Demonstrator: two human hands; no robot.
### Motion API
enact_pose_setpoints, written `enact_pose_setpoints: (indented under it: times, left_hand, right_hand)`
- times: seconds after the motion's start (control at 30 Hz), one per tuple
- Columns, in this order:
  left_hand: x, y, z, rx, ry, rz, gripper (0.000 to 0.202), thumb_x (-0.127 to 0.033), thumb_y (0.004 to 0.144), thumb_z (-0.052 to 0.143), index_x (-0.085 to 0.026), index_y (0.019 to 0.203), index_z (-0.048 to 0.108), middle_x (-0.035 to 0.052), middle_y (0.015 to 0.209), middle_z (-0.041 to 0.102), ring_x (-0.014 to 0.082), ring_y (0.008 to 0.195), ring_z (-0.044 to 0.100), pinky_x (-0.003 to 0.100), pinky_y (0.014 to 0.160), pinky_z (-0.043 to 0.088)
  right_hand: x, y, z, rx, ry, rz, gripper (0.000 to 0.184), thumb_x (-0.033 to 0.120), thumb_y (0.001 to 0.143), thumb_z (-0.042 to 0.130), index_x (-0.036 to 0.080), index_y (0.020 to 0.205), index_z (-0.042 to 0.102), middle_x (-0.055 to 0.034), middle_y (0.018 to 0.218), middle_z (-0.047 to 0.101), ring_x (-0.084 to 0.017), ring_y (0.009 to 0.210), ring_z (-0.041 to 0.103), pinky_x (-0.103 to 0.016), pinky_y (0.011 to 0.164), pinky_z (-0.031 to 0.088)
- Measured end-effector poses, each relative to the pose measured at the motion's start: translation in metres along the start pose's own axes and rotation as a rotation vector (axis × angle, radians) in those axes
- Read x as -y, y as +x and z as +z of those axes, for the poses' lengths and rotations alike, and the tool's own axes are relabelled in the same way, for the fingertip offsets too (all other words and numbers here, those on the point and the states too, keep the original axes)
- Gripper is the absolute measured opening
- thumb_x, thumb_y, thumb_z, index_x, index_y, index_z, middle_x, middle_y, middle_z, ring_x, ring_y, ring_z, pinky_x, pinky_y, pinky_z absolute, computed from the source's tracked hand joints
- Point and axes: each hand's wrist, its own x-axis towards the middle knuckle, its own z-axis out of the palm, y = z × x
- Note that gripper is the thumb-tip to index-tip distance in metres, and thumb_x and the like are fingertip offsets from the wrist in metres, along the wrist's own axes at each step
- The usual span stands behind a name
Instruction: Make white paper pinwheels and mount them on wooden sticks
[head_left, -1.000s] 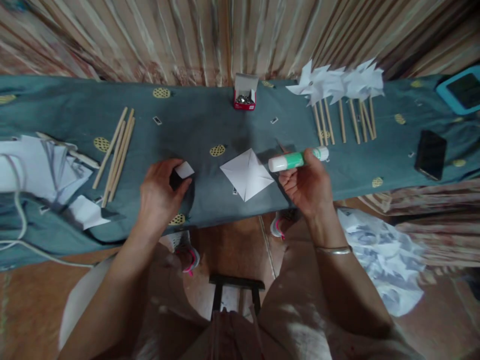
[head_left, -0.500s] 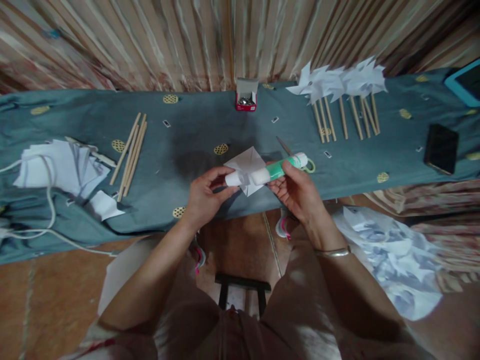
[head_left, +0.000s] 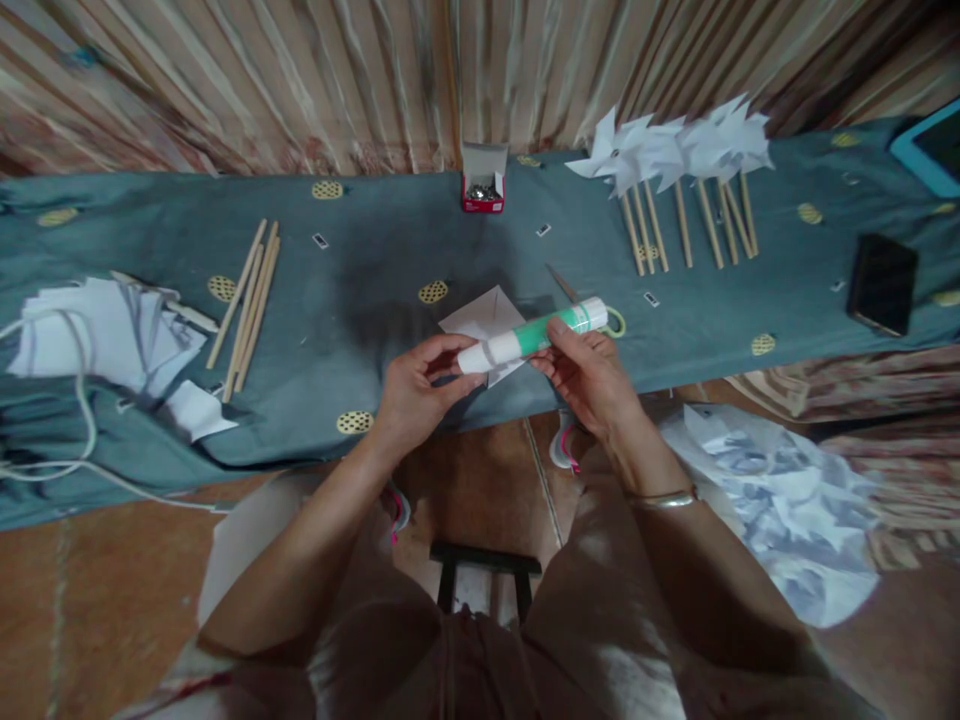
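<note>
Both my hands hold a green and white glue stick (head_left: 540, 332) slantwise above the table's near edge. My right hand (head_left: 589, 375) grips its green body. My left hand (head_left: 412, 385) pinches the white cap end (head_left: 480, 355) between thumb and fingers. Just behind the stick a folded white paper square (head_left: 480, 315) lies on the blue-grey cloth (head_left: 375, 280). Scissors (head_left: 581, 298) with a green loop handle lie under the far end of the stick.
Wooden sticks (head_left: 247, 300) and cut white paper (head_left: 105, 335) with a white cable lie at the left. A red box of pins (head_left: 482, 190) stands at the back. Paper pinwheels on sticks (head_left: 675, 165) lie at the right, beside a black phone (head_left: 883, 283). Crumpled paper (head_left: 780, 510) lies on the floor.
My left hand left a small piece at the left and came to the glue stick's cap. The cap, apart from the stick half a second ago, now sits against it.
</note>
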Motion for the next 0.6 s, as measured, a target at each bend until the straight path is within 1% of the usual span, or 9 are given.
enact_pose_setpoints:
  times: [0.07, 0.27, 0.47, 0.6]
  left_hand:
    - [0.0005, 0.0, 0.0, -0.002, -0.001, -0.003, 0.035, -0.026, 0.063, 0.085, -0.017, 0.095, 0.072, 0.0026, 0.094, 0.073, 0.0172, 0.088, 0.069, 0.033, 0.09, 0.057]
    - [-0.0002, -0.0011, 0.0008, -0.002, 0.007, -0.017, 0.035, -0.026, 0.063, 0.085, -0.017, 0.095, 0.072, 0.0024, 0.094, 0.073, 0.0179, 0.09, 0.069, 0.034, 0.091, 0.057]
    - [-0.0002, -0.0028, 0.0006, -0.004, 0.041, -0.002, 0.034, -0.026, 0.065, 0.084, -0.018, 0.096, 0.071, 0.0024, 0.095, 0.073, 0.0173, 0.088, 0.07, 0.035, 0.091, 0.058]
    - [0.0001, -0.0035, 0.0001, -0.002, 0.075, 0.007, 0.035, -0.029, 0.067, 0.083, -0.018, 0.097, 0.071, 0.0035, 0.097, 0.074, 0.018, 0.089, 0.07, 0.037, 0.092, 0.058]
  right_hand:
    - [-0.0011, 0.0001, -0.0002, 0.007, -0.013, -0.005, 0.033, 0.047, 0.058, 0.09, 0.02, 0.067, 0.072, 0.0055, 0.06, 0.069, -0.005, 0.055, 0.063, -0.016, 0.06, 0.056]
    - [-0.0038, 0.0002, 0.0001, -0.005, -0.033, -0.022, 0.036, 0.049, 0.057, 0.09, 0.021, 0.069, 0.072, 0.0054, 0.061, 0.07, -0.005, 0.054, 0.063, -0.016, 0.059, 0.056]
    - [-0.0041, -0.0005, 0.0022, -0.018, -0.046, -0.025, 0.035, 0.049, 0.058, 0.089, 0.021, 0.068, 0.071, 0.0053, 0.061, 0.069, -0.006, 0.054, 0.061, -0.017, 0.057, 0.055]
    - [-0.0048, -0.0008, 0.0041, -0.02, -0.065, -0.041, 0.035, 0.049, 0.059, 0.089, 0.021, 0.067, 0.07, 0.0047, 0.06, 0.068, -0.007, 0.053, 0.061, -0.019, 0.056, 0.055]
